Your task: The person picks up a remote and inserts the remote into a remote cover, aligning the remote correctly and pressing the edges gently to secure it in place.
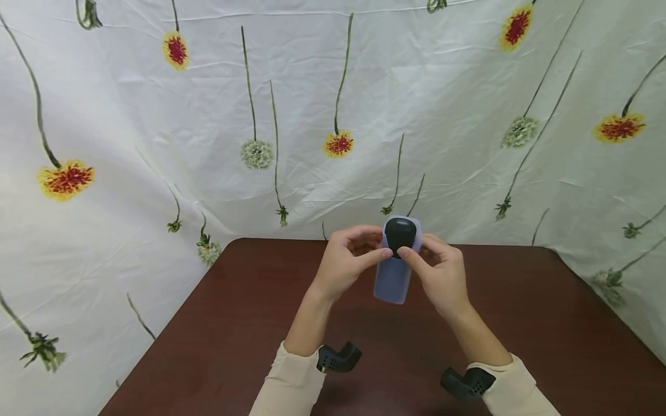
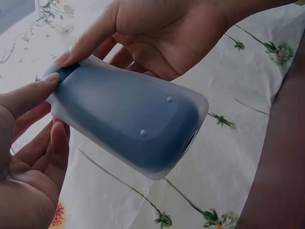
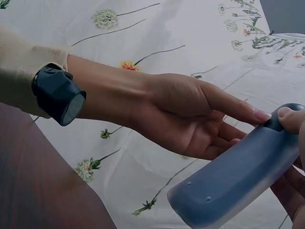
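Both hands hold up a flat, elongated object above the table. It has a translucent bluish sleeve (image 1: 393,282) with a rounded black part (image 1: 400,232) showing at its upper end. My left hand (image 1: 344,257) grips the left edge, its thumb on the lower part of the black area. From the right side my right hand (image 1: 442,270) grips it too, its thumb beside the left one. Two small raised dots show near the wide end of the sleeve (image 2: 128,109) in the left wrist view. Fingers behind the object are partly hidden.
A dark reddish-brown table (image 1: 250,323) lies beneath the hands. Behind it hangs a white cloth (image 1: 302,75) printed with flowers and stems. Black wrist cameras sit at the left cuff (image 1: 339,357) and the right cuff (image 1: 468,383).
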`<state>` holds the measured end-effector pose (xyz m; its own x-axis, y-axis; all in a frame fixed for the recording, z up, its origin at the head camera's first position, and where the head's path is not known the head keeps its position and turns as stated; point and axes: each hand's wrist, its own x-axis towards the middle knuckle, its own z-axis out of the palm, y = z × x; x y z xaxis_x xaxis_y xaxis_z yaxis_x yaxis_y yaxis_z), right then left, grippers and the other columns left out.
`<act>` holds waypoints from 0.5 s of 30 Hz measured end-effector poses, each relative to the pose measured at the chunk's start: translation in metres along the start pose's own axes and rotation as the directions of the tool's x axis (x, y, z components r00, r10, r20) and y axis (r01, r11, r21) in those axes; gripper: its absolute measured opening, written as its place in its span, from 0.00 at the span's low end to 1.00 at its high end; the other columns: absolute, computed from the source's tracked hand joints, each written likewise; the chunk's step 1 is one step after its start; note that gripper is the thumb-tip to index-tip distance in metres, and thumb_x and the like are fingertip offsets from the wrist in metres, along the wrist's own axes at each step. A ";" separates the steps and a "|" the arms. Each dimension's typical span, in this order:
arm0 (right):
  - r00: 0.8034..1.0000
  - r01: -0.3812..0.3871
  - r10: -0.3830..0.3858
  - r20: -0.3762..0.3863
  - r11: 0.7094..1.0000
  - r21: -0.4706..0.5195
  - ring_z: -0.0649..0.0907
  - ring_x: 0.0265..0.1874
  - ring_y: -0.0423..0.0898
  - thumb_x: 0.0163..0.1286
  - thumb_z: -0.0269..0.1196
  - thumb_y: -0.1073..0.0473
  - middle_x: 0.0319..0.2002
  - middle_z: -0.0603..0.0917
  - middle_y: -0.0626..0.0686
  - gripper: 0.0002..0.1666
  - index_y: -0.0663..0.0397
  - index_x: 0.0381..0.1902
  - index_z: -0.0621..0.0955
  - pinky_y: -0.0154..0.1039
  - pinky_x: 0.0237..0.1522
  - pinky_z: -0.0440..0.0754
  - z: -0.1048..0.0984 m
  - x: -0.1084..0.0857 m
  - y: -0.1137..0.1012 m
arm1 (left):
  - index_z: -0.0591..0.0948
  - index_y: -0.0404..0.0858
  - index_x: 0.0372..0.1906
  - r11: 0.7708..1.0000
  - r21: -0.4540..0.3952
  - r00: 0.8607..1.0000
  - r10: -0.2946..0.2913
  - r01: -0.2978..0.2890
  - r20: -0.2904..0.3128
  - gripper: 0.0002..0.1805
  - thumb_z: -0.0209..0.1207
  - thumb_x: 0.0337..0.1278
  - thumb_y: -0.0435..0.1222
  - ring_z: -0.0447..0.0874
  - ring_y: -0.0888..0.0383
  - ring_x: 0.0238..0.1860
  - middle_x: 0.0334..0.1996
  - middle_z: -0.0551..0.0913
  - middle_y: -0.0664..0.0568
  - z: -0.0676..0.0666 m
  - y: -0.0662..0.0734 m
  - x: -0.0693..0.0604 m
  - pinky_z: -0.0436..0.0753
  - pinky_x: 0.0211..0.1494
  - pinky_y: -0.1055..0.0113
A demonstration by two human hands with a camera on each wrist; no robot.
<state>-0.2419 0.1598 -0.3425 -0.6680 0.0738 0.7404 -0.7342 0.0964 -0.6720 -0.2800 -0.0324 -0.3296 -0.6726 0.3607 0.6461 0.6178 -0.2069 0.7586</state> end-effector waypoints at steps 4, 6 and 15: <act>1.000 -0.003 0.003 -0.004 0.999 -0.033 0.85 0.41 0.46 0.64 0.71 0.76 0.40 0.86 0.54 0.13 0.68 0.47 0.87 0.34 0.42 0.84 0.000 0.001 -0.001 | 0.84 0.29 0.51 0.999 0.038 0.999 0.038 -0.038 -0.002 0.15 0.69 0.59 0.23 0.84 0.52 0.36 0.38 0.88 0.44 0.000 0.000 0.000 0.83 0.40 0.64; 1.000 0.002 -0.004 -0.030 0.997 -0.074 0.85 0.38 0.44 0.63 0.73 0.74 0.40 0.84 0.54 0.18 0.66 0.51 0.86 0.33 0.40 0.84 0.000 0.002 -0.001 | 0.83 0.29 0.50 0.997 0.058 0.998 0.060 -0.060 -0.003 0.14 0.68 0.60 0.23 0.84 0.52 0.36 0.38 0.87 0.44 0.001 -0.001 0.000 0.83 0.41 0.63; 0.967 0.196 -0.232 -0.103 0.941 -0.277 0.84 0.34 0.41 0.48 0.80 0.78 0.35 0.82 0.60 0.26 0.67 0.44 0.82 0.28 0.37 0.83 -0.006 0.004 0.003 | 0.75 0.28 0.54 1.000 0.027 1.000 0.000 0.000 -0.005 0.15 0.63 0.66 0.21 0.89 0.45 0.44 0.46 0.84 0.38 0.008 -0.001 0.002 0.86 0.44 0.57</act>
<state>-0.2461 0.1661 -0.3413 -0.4638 0.1509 0.8730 -0.7882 0.3797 -0.4843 -0.2785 -0.0245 -0.3294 -0.6748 0.3557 0.6466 0.6284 -0.1824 0.7562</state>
